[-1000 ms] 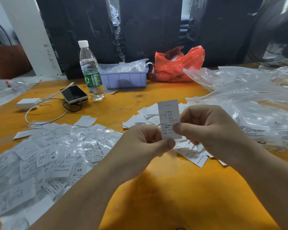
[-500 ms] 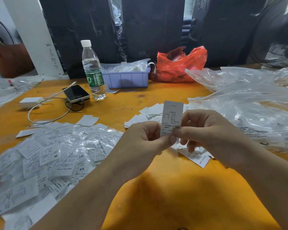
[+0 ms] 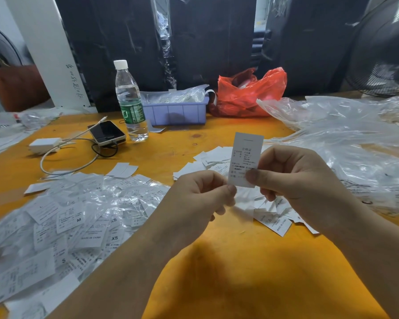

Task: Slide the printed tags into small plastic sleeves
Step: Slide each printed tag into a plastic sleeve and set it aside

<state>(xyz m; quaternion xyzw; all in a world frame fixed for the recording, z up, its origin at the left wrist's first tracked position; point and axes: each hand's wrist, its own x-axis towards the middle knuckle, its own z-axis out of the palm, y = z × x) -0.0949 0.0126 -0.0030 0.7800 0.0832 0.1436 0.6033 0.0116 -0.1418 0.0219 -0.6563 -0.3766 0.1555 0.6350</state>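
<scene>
Hands met above the desk: the right hand pinched the printed tag at its lower edge, thumb across the print, and the left hand pinched what looked like a clear sleeve just beneath it. The tag stood upright, long axis vertical, so the next push was probably straight down into the sleeve's mouth.

Orange wood table fills lower frame. Dark plastic-wrapped panels across top bg. White post upper left, black fan upper right. Daylight gap top center-right.
</scene>
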